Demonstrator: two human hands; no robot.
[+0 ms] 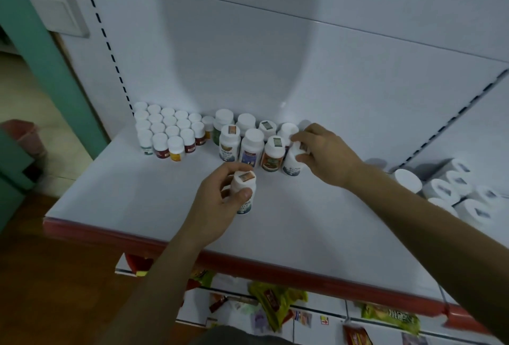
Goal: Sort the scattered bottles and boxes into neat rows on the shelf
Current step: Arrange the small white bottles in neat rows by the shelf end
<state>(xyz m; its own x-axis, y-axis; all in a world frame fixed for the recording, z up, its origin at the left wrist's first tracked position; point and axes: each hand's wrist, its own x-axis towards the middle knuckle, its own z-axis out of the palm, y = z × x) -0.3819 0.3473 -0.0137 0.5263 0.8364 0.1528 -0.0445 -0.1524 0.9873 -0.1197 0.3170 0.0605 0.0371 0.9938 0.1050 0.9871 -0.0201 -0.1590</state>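
Both hands are busy: the left hand (217, 198) curls round a loose bottle (243, 178) standing upright on the shelf (124, 179), well ahead of the rows; the right hand (327, 154) grips a tilted bottle (292, 164) by its cap and shoulder at the right end of the front row. Big bottles (252, 146) stand in two rows near the back panel, seven besides the two held, perhaps an eighth half hidden behind the right fingers; small bottles (172, 131) pack a tight block at the left, about eighteen; a heap (451, 187) of at least six more lies on its side at the far right. These plastic bottles look light, stiff and smooth; a nudge would likely topple neighbours; the surest hold is round the body just under the cap.
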